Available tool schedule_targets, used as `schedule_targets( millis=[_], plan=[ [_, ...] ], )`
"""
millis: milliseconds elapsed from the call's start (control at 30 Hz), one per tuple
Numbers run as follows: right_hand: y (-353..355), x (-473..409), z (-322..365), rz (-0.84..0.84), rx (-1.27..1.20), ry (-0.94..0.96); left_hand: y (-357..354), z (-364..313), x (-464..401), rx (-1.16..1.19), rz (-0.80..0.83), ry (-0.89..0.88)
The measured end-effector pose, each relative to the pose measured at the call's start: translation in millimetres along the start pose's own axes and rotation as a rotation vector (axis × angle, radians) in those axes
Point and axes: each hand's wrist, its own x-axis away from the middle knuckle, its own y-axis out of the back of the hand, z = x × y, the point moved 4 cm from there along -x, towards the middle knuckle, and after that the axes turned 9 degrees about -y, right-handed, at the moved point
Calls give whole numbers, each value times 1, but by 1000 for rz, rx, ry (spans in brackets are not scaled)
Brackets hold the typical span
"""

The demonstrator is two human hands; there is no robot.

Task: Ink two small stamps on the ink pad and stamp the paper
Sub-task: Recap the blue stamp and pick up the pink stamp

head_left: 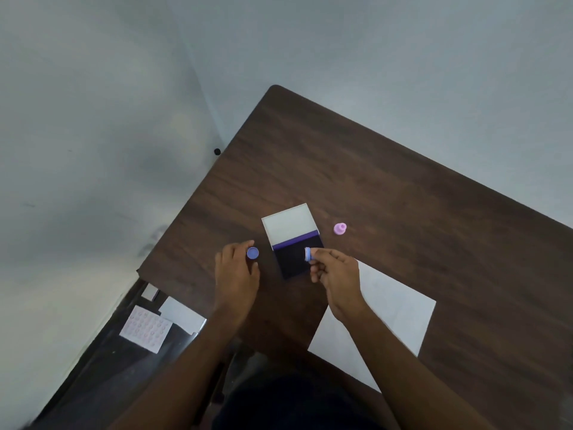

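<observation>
From the head camera, a dark brown counter [403, 187] with a fine wood grain and a rounded far corner runs diagonally across the view, set against pale, smooth walls.

Near its middle lies the ink pad [299, 259], a flat rectangular case lying open: the lid [290, 225] is pale and matte, a violet strip marks the hinge line, and the pad surface itself is a dull, near-black rectangle.

The right hand [336, 277] pinches a small blue stamp [308, 254] between thumb and fingertips, its grip closed on the round plastic body. The stamp is tilted on its side just over the near right part of the dark pad; whether it touches the pad cannot be told.

The left hand [237, 274] sits just left of the ink pad, its grip curled around a small round blue cap [252, 252], whose flat circular face points up.

A second stamp [339, 228], pink, smooth and knob-shaped, stands alone on the counter to the right of the lid, apart from both hands.

The paper [393, 311], a plain white sheet, lies flat on the counter's near right part, partly under the right forearm.

Left of the counter, a lower dark surface holds a pinkish sheet [145, 328] printed with rows of small circles.
</observation>
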Motion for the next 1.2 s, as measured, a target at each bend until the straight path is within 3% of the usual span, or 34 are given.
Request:
schedule_targets(
  millis=[500,700,800,1000,1200],
  plan=[
    [-17,-3,-8,8,25,-32,-8,20,-10,127,42,90],
    [-22,-3,-8,14,32,-21,2,11,-10,530,-10,334],
    [-23,-3,-9,22,15,-28,0,3,-10,822,84,429],
    [-25,-3,-12,30,8,-35,-7,-9,-7,1134,268,686],
    [-25,-3,-11,40,1,-25,-2,-15,-3,1357,252,705]
  ],
)
